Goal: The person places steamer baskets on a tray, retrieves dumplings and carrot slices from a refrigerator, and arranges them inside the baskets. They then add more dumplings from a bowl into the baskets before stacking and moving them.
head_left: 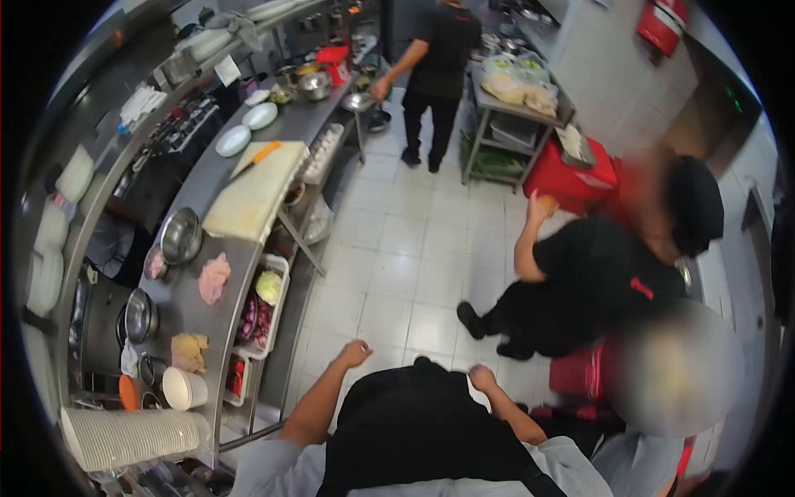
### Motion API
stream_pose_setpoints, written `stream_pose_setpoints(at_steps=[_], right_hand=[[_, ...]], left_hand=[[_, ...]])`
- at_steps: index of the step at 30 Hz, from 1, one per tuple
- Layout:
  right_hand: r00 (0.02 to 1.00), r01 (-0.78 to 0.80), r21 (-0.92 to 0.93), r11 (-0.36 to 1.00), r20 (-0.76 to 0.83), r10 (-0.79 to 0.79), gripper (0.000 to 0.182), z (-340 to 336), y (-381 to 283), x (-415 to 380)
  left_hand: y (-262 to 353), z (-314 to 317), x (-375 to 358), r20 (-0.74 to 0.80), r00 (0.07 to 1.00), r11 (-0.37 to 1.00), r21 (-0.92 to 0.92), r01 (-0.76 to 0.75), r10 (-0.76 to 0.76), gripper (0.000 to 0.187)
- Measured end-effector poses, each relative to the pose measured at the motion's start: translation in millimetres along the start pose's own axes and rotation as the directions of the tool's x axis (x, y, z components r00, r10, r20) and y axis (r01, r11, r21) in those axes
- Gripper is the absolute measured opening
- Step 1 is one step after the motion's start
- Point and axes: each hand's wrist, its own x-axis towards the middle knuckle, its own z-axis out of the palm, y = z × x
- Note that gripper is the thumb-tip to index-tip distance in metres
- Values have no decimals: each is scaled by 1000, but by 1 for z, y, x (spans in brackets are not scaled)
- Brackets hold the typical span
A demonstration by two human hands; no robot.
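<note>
**Kitchen line: both hands idle, prep laid out on the bench**

- Bench (248, 273): steel, the landmark.
- Cutting board (257, 195): on the bench's far half, knife (257, 157) at its far edge, unused.
- Plate stack (132, 437): bench's near end.
- Left hand (354, 354), right hand (480, 378): empty, loosely curled, apart, right of the bench, near the apron (414, 431).

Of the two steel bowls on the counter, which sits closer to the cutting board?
The upper steel bowl, right beside the cutting board's near corner. The other steel bowl sits further down the counter, past the pink cloth.
</note>
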Motion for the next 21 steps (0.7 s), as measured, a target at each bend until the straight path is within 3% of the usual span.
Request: stream_pose_setpoints(at_steps=[1,2,4,5,7,8,9,10,11,12,13,15,17,18,19,20,21], right_hand=[[959,-216,420,881,-77,272,29,-93,-51,49],[975,36,509,860,-207,81,30,-160,-79,97],[982,186,852,489,-159,-96,33,-288,-136,177],[952,303,883,360,-261,-160,34,-325,-148,221],[850,521,830,199,-481,-217,40,-402,-163,290],[847,524,830,191,-483,-223,40,-427,-166,318],[842,538,830,144,-535,-65,46,-447,-164,340],[820,554,826,107,-563,101,52,-461,-157,360],[818,556,823,114,-567,102,52,-463,-145,382],[825,525,843,119,-538,172,57,-449,-129,396],[828,489,865,114,-501,251,63,-432,-117,403],[799,490,858,156,-513,312,63,-416,-100,419],[768,471,861,192,-507,392,64,-421,-86,435],[754,451,825,341,-557,348,65,-432,-80,438],[742,430,761,486,-605,290,66,-444,-73,445],[730,421,765,487,-604,319,66,-450,-63,451],[723,445,849,285,-529,444,67,-457,-53,459]], left_hand=[[-5,-2,10,-14,999,999,-27,35,-35,40],[6,-18,6,-19,994,992,-75,106,-107,40],[-5,-37,8,-24,983,959,-226,170,-180,42],[-17,-41,16,-33,979,952,-244,185,-199,42],[-62,-44,35,-12,959,959,-37,282,-283,43],[-129,-14,58,11,1000,971,237,-14,12,47],[-112,-43,59,243,962,961,270,53,-121,47],[-106,-59,65,366,827,900,90,426,-428,48],[-117,-65,80,340,821,887,125,444,-459,47],[-157,-41,95,304,771,710,-304,635,-559,48],[-167,-51,123,315,767,710,-297,639,-559,48],[-181,-101,186,273,921,894,-275,353,-280,48],[-189,-143,222,276,961,970,-239,34,35,48],[-158,-192,246,409,911,992,-78,98,-58,46],[-133,-223,290,483,832,960,188,207,-274,47],[-121,-252,333,480,848,963,242,121,-227,50],[-92,-289,368,443,866,967,203,154,-231,53]])
